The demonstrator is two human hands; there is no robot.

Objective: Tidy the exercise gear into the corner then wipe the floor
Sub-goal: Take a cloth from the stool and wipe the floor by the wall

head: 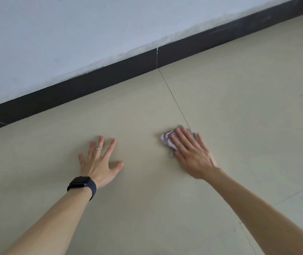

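The left hand [100, 161] lies flat on the floor [239, 107] with its fingers spread wide, holding nothing, a brace near the dark skirting [110, 70]. To its right, the right hand [191, 153] presses a crumpled pale cloth [167, 141] to the tile beside a grout line [174, 102], fingers straight. No exercise gear shows. Judged best: keep the palm's weight on the cloth and overlap the strokes along the skirting edge.

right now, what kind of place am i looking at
Likely an indoor room, seen at floor level: glossy beige floor tiles, a dark skirting board and a pale painted wall above it.
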